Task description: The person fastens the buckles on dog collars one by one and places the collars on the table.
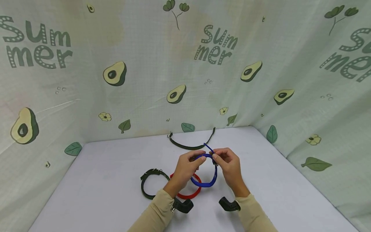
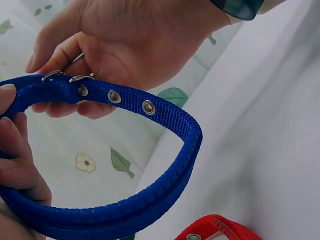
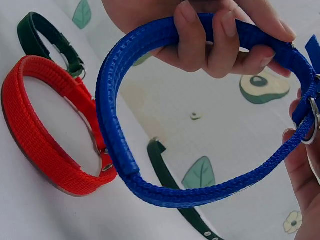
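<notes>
The white table (image 1: 101,180) carries 2 closed woven loops just behind the left fingers, a dark collar (image 1: 152,183) and a red collar (image 1: 188,193), and 1 open dark strap (image 1: 189,145) beyond both hands. The blue collar (image 1: 204,174), ribbed nylon with metal eyelets, hangs looped between the hands. The left hand (image 1: 185,167) curls around its band; the right hand (image 1: 227,164) pinches the metal buckle (image 2: 67,77), so fastening looks nearly done.
</notes>
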